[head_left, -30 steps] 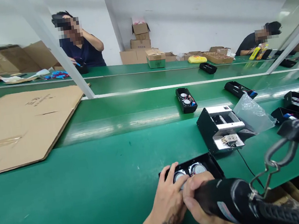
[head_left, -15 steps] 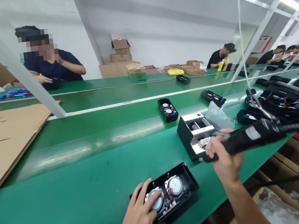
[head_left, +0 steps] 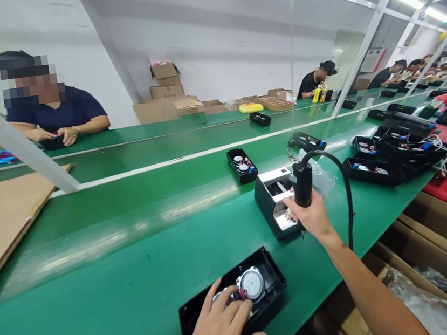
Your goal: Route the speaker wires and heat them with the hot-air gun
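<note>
"Left side?"
"My left hand lies across the box on the bench, grip spread wide, with one speaker bare beside the fingers."
"And the right?"
"That's the change. A second ago it had the driver over the box; now my right hand is wrapped round it, upright, by the machine. Whether they touch, I can't tell."
"Meaning?"
"I judge the driver's work in the box is paused, the left only steadying."
"Beyond?"
"A second box sits past the machine; farther off, at left, there's a co-worker."
</note>
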A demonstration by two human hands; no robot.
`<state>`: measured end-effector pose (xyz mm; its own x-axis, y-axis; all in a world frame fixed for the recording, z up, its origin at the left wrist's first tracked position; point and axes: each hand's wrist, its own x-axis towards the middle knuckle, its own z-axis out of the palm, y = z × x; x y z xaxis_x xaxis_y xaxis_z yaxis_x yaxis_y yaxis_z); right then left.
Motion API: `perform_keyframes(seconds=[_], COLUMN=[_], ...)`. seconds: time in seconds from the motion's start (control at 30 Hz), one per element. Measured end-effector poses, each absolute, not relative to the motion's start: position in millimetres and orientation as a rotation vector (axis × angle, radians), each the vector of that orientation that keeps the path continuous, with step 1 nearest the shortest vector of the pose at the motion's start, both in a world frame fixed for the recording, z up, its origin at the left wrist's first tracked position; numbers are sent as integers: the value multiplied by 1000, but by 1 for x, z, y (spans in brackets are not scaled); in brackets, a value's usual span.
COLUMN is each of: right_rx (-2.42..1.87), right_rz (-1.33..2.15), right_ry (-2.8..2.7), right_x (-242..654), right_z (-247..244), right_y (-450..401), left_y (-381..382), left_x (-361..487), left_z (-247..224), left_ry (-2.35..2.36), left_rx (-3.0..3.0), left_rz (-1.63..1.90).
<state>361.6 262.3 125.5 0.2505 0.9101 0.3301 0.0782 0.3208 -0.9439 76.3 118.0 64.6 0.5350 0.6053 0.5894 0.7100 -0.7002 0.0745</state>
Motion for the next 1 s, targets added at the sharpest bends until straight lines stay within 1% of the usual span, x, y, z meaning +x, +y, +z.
perform_keyframes(seconds=[0.13, 0.3, 0.43, 0.53, 0.73, 1.0], right_rx=[-1009, -634, -509, -492, -644, -577], right_rz=[951, 1083, 1145, 1192, 1209, 1217], right_ry=[-1179, -1037, -1090, -1137, -1075, -1183], right_x=[358, 334, 306, 289, 272, 271], right_z=[128, 142, 128, 115, 109, 91], right_y=[223, 166, 146, 141, 135, 138], left_y=[110, 106, 106, 106, 105, 107], left_x=[82, 84, 83, 83, 85, 87], left_z=[52, 51, 49, 48, 51, 54], left_ry=[-1202, -1242, -1232, -1237, -1238, -1243], left_rx=[-2625, -2619, -2630, -2635, -2627, -2616], left_rz=[-837, -791, -773, -778, -778, -771])
